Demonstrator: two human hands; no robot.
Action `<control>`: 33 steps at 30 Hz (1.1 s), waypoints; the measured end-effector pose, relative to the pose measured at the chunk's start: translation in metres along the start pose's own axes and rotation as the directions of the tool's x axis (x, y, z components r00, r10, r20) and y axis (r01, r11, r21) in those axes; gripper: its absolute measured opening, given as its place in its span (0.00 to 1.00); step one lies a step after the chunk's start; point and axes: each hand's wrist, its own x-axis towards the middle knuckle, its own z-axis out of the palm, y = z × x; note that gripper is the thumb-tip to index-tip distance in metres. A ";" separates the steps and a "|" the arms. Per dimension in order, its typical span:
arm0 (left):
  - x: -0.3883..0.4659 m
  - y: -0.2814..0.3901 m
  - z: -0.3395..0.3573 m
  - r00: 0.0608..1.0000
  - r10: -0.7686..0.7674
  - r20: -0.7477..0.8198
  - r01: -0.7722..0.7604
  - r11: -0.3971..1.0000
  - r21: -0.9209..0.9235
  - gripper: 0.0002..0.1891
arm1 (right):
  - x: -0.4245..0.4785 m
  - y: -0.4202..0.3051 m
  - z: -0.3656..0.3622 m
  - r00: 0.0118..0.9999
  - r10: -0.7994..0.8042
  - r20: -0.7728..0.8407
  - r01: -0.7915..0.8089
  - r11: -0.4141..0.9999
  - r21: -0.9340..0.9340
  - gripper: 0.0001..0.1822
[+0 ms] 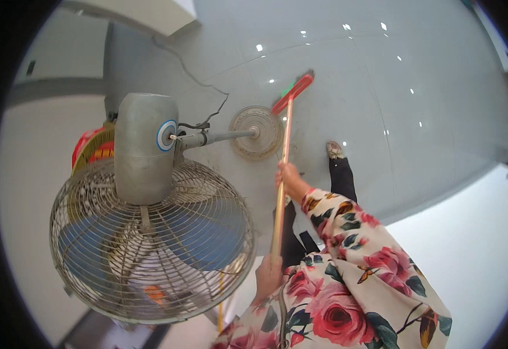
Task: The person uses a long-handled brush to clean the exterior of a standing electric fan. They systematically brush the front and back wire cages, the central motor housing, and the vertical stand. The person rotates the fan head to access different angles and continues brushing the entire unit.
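Observation:
A broom with a wooden handle [286, 135] runs upward from my body to its red head [294, 94]. Dark and green bristles [290, 87] show along the far side of that head, which lies at the floor beside the fan's round base [257, 133]. Partway down the handle, my right hand [290, 176] is wrapped around it. My left hand [268, 277] grips the upper end, close to my waist. Both hands are closed on the same handle.
A pedestal fan with a grey motor housing [145, 148] and wire cage [153, 244] stands close on my left. Its dark cable [193, 74] trails over the glossy grey floor [411, 100]. A red item [89, 141] sits behind it. A white wall [463, 235] lies to the right.

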 end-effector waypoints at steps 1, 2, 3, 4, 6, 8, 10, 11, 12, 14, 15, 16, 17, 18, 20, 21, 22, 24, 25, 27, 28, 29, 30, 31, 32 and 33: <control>0.006 0.013 0.018 1.000 -0.008 -0.010 0.008 0.998 -0.068 0.13 | -0.017 -0.040 0.012 0.998 0.064 0.019 -0.064 0.998 0.007 0.10; 0.012 0.032 0.036 1.000 0.018 -0.026 -0.019 0.998 -0.064 0.14 | -0.015 -0.072 0.011 0.996 0.084 0.014 -0.083 0.996 -0.029 0.10; 0.017 0.049 0.051 0.998 0.042 -0.036 -0.044 0.998 -0.049 0.16 | -0.013 -0.097 0.008 0.995 0.101 0.005 -0.101 0.993 -0.054 0.09; 0.018 0.060 0.066 0.997 0.056 -0.052 -0.058 0.997 -0.048 0.17 | -0.020 -0.113 0.010 0.997 0.069 0.042 -0.065 0.993 -0.100 0.09; 0.028 0.094 0.100 0.994 0.104 -0.021 -0.106 0.987 -0.120 0.17 | -0.036 -0.150 0.013 0.993 -0.003 0.120 0.025 0.982 -0.186 0.11; 0.053 0.120 0.117 0.986 0.158 0.045 -0.150 0.978 -0.145 0.16 | -0.068 -0.182 0.018 0.987 0.012 0.157 0.052 0.916 -0.397 0.15; 0.078 0.140 0.125 0.967 0.172 0.188 -0.148 0.980 -0.133 0.14 | -0.089 -0.211 0.012 0.986 -0.005 0.165 0.100 0.811 -0.576 0.22; 0.093 0.144 0.129 0.957 0.273 0.098 -0.273 0.962 -0.016 0.14 | -0.088 -0.219 -0.002 0.986 -0.004 0.169 0.117 0.737 -0.666 0.22; 0.110 0.146 0.134 0.924 0.381 0.021 -0.381 0.918 0.111 0.14 | -0.082 -0.222 -0.016 0.985 -0.003 0.173 0.133 0.653 -0.745 0.22; 0.140 0.155 0.146 0.866 0.494 -0.075 -0.458 0.845 0.276 0.17 | -0.076 -0.224 -0.052 0.982 0.041 0.183 0.142 0.479 -0.866 0.23; 0.154 0.159 0.149 0.860 0.497 -0.111 -0.446 0.840 0.309 0.19 | -0.076 -0.217 -0.074 0.978 0.086 0.188 0.140 0.394 -0.909 0.23; 0.167 0.163 0.154 0.889 0.452 -0.077 -0.407 0.855 0.322 0.26 | -0.087 -0.216 -0.083 0.974 0.124 0.190 0.144 0.307 -0.941 0.24; 0.179 0.154 0.162 0.879 0.477 -0.020 -0.434 0.817 0.380 0.29 | -0.103 -0.210 -0.094 0.985 0.069 0.157 0.135 0.250 -0.959 0.24; 0.194 0.140 0.174 0.871 0.492 0.018 -0.453 0.788 0.417 0.32 | -0.127 -0.219 -0.087 0.985 0.173 0.029 -0.014 0.241 -0.970 0.22; 0.208 0.135 0.190 0.890 0.428 0.159 -0.454 0.786 0.419 0.40 | -0.137 -0.231 -0.100 0.953 0.302 0.033 -0.112 0.449 -0.887 0.18; 0.210 0.134 0.198 0.876 0.461 0.138 -0.472 0.766 0.436 0.41 | -0.141 -0.242 -0.097 0.928 0.372 -0.013 -0.193 0.452 -0.871 0.18; 0.213 0.145 0.199 0.857 0.500 0.129 -0.498 0.734 0.462 0.41 | -0.142 -0.255 -0.088 0.940 0.342 0.007 -0.156 0.448 -0.880 0.19; 0.218 0.181 0.190 0.820 0.565 0.092 -0.511 0.650 0.563 0.38 | -0.147 -0.279 -0.070 0.957 0.287 0.045 -0.090 0.440 -0.894 0.19; 0.229 0.187 0.186 0.781 0.622 0.058 -0.542 0.628 0.558 0.34 | -0.147 -0.283 -0.061 0.963 0.268 0.042 -0.085 0.444 -0.892 0.20; 0.265 0.206 0.176 0.666 0.746 0.025 -0.623 0.537 0.568 0.27 | -0.136 -0.292 -0.045 0.980 0.192 0.046 -0.054 0.486 -0.872 0.21; 0.284 0.209 0.172 0.670 0.742 0.025 -0.620 0.541 0.569 0.23 | -0.125 -0.293 -0.043 0.974 0.210 0.084 -0.036 0.512 -0.858 0.21; 0.301 0.209 0.172 0.669 0.742 0.046 -0.631 0.534 0.563 0.20 | -0.124 -0.289 -0.045 0.979 0.185 0.086 -0.019 0.502 -0.865 0.21; 0.312 0.204 0.175 0.670 0.740 0.063 -0.637 0.529 0.561 0.16 | -0.122 -0.282 -0.046 0.982 0.167 0.093 -0.001 0.492 -0.871 0.21; 0.318 0.192 0.182 0.701 0.708 0.079 -0.611 0.540 0.578 0.15 | -0.118 -0.276 -0.047 0.984 0.147 0.105 0.020 0.491 -0.871 0.21; 0.318 0.179 0.192 0.731 0.676 0.093 -0.584 0.551 0.596 0.13 | -0.118 -0.270 -0.052 0.981 0.169 0.099 0.005 0.487 -0.873 0.21; 0.315 0.160 0.201 0.755 0.646 0.118 -0.566 0.550 0.614 0.12 | -0.107 -0.255 -0.072 0.972 0.233 0.042 -0.070 0.454 -0.888 0.21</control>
